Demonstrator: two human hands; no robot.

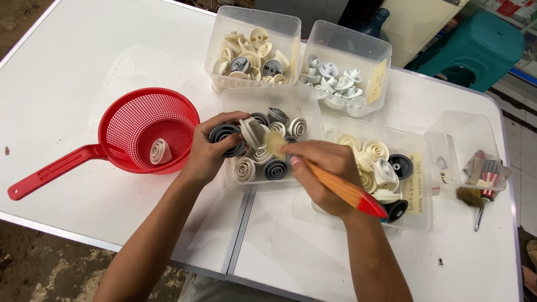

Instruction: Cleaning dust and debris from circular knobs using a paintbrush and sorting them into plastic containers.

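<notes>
Big white worktop point(84, 67) with a red strainer point(146, 132) on the left, and so far just one pale knob point(160, 151) sits inside it, so I'd say the brushing job has barely started. Five clear tubs are spread around: the middle tub point(235, 100) right under the hands is packed with grey and cream knobs, two back tubs point(347, 39) hold more, the right tub point(417, 218) has cream and black ones, and a small tub point(467, 126) at the far right holds a screwdriver and some odds and ends. Loads left to go, by the look of it.

Left hand point(210, 148) has its fingers wrapped tight round a dark grey knob point(225, 137), round with ringed ridges, held just over the middle tub. Right hand point(324, 173) is clamped on a paintbrush point(341, 187) with an orange wooden handle and red tip; its bristles are blurred, right beside the knob.
</notes>
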